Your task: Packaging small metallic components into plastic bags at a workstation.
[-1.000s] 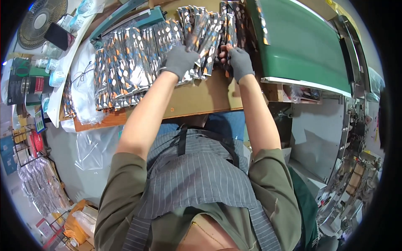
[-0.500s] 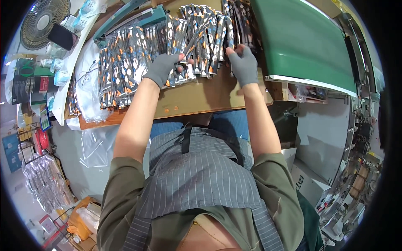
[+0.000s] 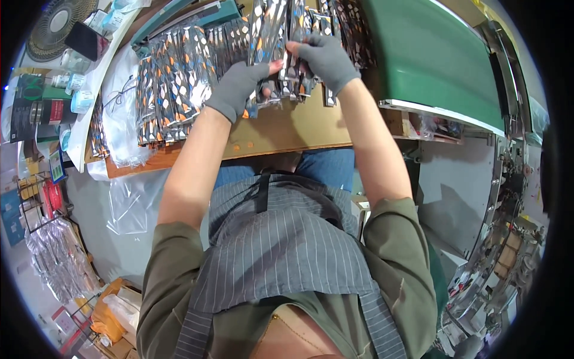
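Both my hands wear grey gloves that leave the fingertips bare. My left hand [image 3: 240,88] closes on the left side of a bunch of long, slim patterned packets [image 3: 272,33], which are dark with white, orange and blue shapes. From the right, my right hand [image 3: 326,60] pinches the same bunch, thumb and fingers pressed on its front. The bunch stands nearly upright between my hands, its lower ends near the brown board. A thick row of the same packets [image 3: 176,78] lies left of my left hand. More packets [image 3: 357,36] lie beyond my right hand.
A green machine cover [image 3: 436,66] with a metal edge stands at the right. Behind the row is a teal long-armed tool [image 3: 206,19]. Clear plastic bags [image 3: 122,119] lie at the board's left end. A shelf at the far left holds a fan [image 3: 60,24] and a phone [image 3: 87,40].
My right hand has moved left and slightly up, from the right side of the packets onto their front. Loose packets are now gathered closer between my hands, and less of the pile shows there.
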